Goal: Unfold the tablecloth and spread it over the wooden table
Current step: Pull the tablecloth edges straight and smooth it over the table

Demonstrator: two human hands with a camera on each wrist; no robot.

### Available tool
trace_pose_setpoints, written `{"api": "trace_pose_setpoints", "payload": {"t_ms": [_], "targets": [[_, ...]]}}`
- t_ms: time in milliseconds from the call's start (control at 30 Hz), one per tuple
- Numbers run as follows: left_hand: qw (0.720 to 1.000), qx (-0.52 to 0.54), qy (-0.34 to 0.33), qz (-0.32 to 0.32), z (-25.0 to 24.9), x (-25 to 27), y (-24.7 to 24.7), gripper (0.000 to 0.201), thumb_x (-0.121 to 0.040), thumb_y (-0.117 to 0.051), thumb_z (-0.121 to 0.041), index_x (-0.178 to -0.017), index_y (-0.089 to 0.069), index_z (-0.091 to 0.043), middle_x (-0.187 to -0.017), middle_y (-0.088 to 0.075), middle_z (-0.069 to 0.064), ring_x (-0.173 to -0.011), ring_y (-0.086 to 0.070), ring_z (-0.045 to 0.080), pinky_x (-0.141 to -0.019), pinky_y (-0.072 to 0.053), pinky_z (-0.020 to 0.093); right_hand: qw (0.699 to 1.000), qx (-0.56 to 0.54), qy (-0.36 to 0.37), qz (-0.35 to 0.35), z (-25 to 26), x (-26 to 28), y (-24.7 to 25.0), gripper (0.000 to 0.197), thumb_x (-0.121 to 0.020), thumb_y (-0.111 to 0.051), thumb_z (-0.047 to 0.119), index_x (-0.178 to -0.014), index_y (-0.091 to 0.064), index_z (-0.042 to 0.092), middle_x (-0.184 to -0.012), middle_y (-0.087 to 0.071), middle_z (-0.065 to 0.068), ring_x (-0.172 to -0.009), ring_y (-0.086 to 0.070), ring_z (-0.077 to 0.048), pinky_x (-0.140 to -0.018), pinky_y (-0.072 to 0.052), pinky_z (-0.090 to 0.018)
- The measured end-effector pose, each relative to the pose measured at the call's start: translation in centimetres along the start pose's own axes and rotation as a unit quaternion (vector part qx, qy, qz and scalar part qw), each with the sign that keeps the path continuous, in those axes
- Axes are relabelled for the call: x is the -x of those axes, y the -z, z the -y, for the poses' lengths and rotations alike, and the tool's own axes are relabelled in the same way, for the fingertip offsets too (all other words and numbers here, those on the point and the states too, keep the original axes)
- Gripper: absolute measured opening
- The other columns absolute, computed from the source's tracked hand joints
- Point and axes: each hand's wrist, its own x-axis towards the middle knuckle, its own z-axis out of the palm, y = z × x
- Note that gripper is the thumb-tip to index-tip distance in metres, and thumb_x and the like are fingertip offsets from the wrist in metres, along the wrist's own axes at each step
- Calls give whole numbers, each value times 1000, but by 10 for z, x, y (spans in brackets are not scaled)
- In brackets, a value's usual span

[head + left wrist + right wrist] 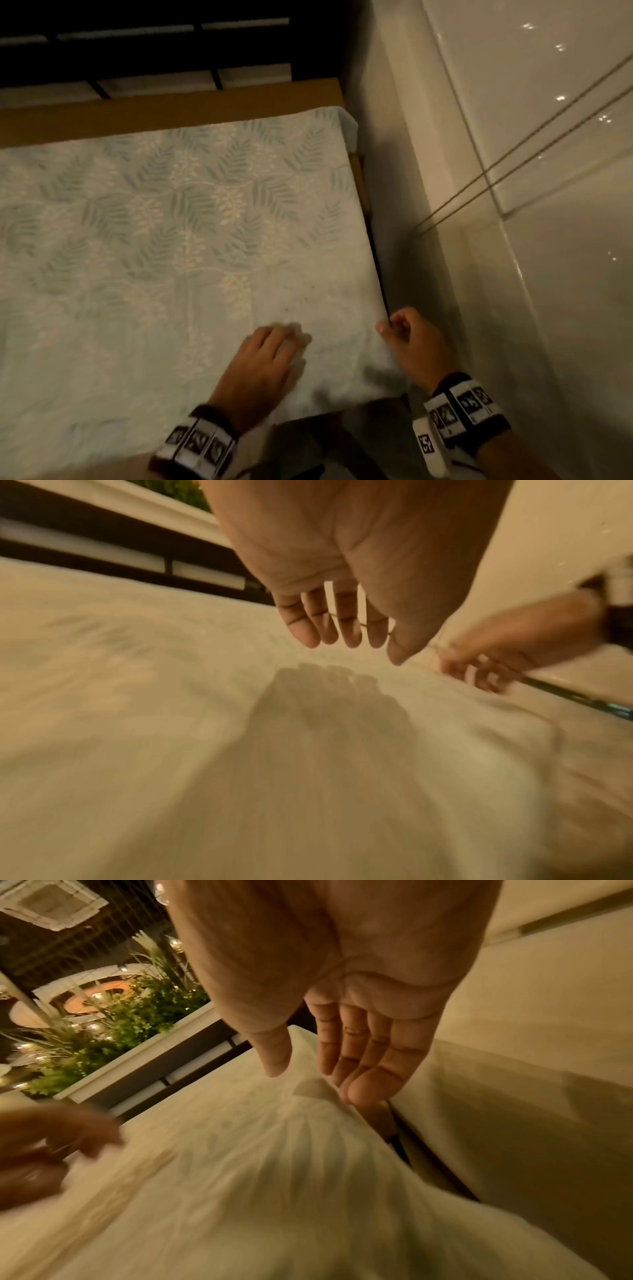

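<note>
A pale tablecloth (154, 240) with a blue-green leaf print lies flat over the wooden table (171, 109), which shows as a bare strip along the far edge. My left hand (270, 356) hovers palm down just over the cloth near the front right corner. Its fingers are straight and its shadow falls on the cloth (137, 723) below the hand (342, 615). My right hand (407, 339) is at the cloth's right edge. Its fingers are loosely bent, with the thumb above the cloth (257, 1177) and the fingertips (359, 1093) touching the edge. Nothing is pinched.
A glossy white wall (513, 137) runs close along the table's right side, leaving a narrow dark gap (376, 257). A dark railing (154, 51) stands behind the table. Beyond it is a white planter with greenery (120, 1042). Something dark (325, 442) sits below the front corner.
</note>
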Motion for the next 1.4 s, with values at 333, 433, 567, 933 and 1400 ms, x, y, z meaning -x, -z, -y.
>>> {"api": "trace_pose_setpoints", "payload": {"t_ms": [333,433,567,933,1400], "targets": [[970,-126,-190,85,1,-263,74,50,-101,-60,-24,-150,-50,-22,-154,-53,4,-113,-58,33,-97,-53,44,990,-88,-59,-97,-51,32,-49,18,-88,-60,53,-85,-52,37,-81,-62,13,-74,-59,-5,-71,-56,-36],[944,-145,-239,174,-15,-298,67,33,-101,-61,-30,-133,-67,-26,-140,-66,-5,-113,-60,25,-100,-47,36,988,-109,-30,-109,-52,27,-43,17,-91,-61,43,-80,-55,33,-75,-62,10,-70,-58,-2,-64,-51,-26],[932,-140,-268,198,-27,-311,57,14,-98,-63,-27,-103,-76,-23,-113,-74,-6,-100,-66,19,-99,-48,35,989,-103,4,-106,-58,31,-29,19,-95,-57,42,-86,-61,26,-77,-59,11,-71,-55,-1,-62,-46,-16],[958,-109,-212,160,-87,-322,25,25,-103,-54,-28,-122,-71,-22,-130,-67,2,-116,-57,25,-99,-52,38,981,-133,-66,-126,-95,32,-2,10,-93,-59,34,-85,-58,28,-79,-62,8,-73,-60,-8,-63,-44,-23],[990,-19,-73,121,133,89,33,50,-77,-75,-55,-119,-66,-28,-118,-68,-4,-96,-68,18,-80,-59,28,944,205,255,42,38,96,-118,38,-87,-54,55,-114,-58,28,-112,-58,7,-102,-51,-16,-86,-50,-35]]}}
